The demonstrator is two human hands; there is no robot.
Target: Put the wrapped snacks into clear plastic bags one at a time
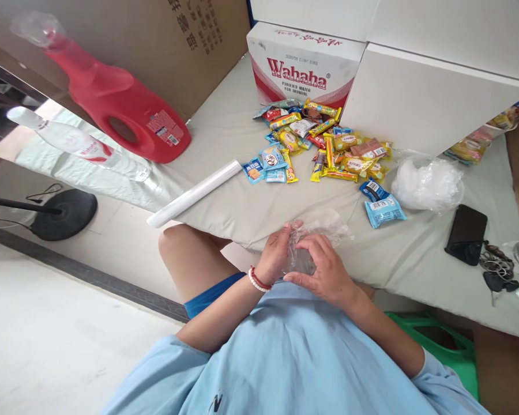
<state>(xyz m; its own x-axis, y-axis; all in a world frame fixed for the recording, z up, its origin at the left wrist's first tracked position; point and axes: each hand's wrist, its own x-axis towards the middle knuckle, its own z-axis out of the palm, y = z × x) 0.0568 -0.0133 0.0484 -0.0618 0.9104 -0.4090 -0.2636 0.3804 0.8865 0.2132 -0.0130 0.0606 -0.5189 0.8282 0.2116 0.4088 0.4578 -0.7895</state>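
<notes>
A thin, crinkled clear plastic bag (328, 226) is between my two hands, just in front of my blue shirt at the table's near edge. My left hand (277, 251), with a red and white bracelet at its wrist, pinches the bag's left side. Curved around the bag's right side is my right hand (326, 270); its thumb and forefinger stand apart with plastic film between them. Ahead lies a pile of wrapped snacks (350, 164) in yellow, red and blue packets. Two blue packets (384, 211) lie nearer, beside a bundle of clear plastic (430, 183).
A white roll (194, 193) lies left of the snacks. Farther left are a red jug (125, 109) and a clear bottle (73, 141). A Wahaha carton (305, 66) and white boxes (432, 98) stand behind. A phone (467, 235) and keys (497, 268) are at right.
</notes>
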